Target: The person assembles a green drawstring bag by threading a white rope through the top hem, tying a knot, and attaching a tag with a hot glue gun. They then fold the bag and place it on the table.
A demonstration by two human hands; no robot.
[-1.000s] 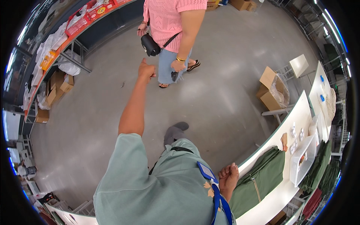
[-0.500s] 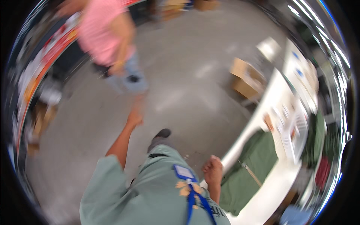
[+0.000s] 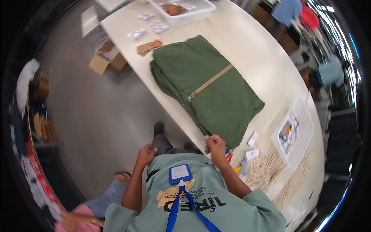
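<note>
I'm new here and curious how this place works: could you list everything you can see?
Table: one, white, centre to right
Folded cloth: one, green with tan zip, on table
Baskets: two, white, table's top end and right side
Strips: several, brown, beside cloth
Cards: several, white, around cloth
Strings: many, cream, table's lower right
Small tools: count unclear, red, blue, yellow, near cloth
Boxes: several, brown, left
Floor: one, grey, left
Other people: at least three, pink or blue tops, lower left and upper right
Badge: one, blue, on chest
Shirt: one, green, worn
Left grip: one, bare, by thigh
Right grip: one, bare, at cloth's near end
</note>
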